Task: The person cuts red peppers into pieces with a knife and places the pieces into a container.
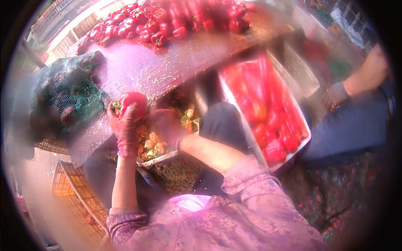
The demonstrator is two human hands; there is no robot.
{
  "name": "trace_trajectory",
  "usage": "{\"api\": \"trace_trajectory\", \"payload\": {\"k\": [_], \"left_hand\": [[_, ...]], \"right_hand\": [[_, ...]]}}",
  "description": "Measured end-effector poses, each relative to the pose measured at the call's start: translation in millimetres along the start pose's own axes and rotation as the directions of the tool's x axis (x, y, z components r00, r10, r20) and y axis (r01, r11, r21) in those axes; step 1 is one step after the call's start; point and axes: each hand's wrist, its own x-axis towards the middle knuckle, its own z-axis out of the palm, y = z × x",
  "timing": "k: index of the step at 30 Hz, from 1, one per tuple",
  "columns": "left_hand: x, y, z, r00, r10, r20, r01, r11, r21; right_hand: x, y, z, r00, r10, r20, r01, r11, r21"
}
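My left hand, in a stained glove, grips a whole red bell pepper near the table edge, its green stem facing left. Close on its right is my right hand, gloved and blurred; whether it holds anything cannot be made out. Beneath the hands, a tray between my knees holds cut pepper cores and stems. A large heap of red bell peppers lies on the far part of the seed-strewn table.
A white crate of red peppers stands to my right. Beyond it sits a co-worker with a gloved hand near the knee. A green mesh sack lies on the table's left, above an orange plastic basket. Filled sacks lie lower right.
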Motion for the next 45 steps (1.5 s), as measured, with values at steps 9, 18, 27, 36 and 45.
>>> {"api": "trace_trajectory", "payload": {"k": [9, 18, 27, 36, 45], "left_hand": [[-23, 18, -53, 0.876, -0.225, 0.426, 0.415, 0.802, -0.430], [-46, 29, -50, 0.866, -0.282, 0.412, 0.421, 0.857, -0.298], [-23, 9, -83, 0.921, -0.030, 0.389, 0.063, 0.995, -0.074], [-52, -25, -43, 0.688, -0.490, 0.535, 0.714, 0.586, -0.382], [-44, -54, -60, 0.526, -0.345, 0.778, 0.752, 0.616, -0.235]], "right_hand": [[8, 18, -41, 0.914, -0.405, 0.011, 0.339, 0.750, -0.568], [8, 55, -28, 0.904, -0.411, 0.119, 0.428, 0.864, -0.265], [3, -2, -87, 0.973, 0.010, 0.230, -0.111, 0.895, 0.431], [-4, -23, -62, 0.936, -0.176, 0.305, -0.026, 0.829, 0.559], [-3, 0, -61, 0.809, -0.016, 0.588, -0.571, 0.218, 0.791]]}}
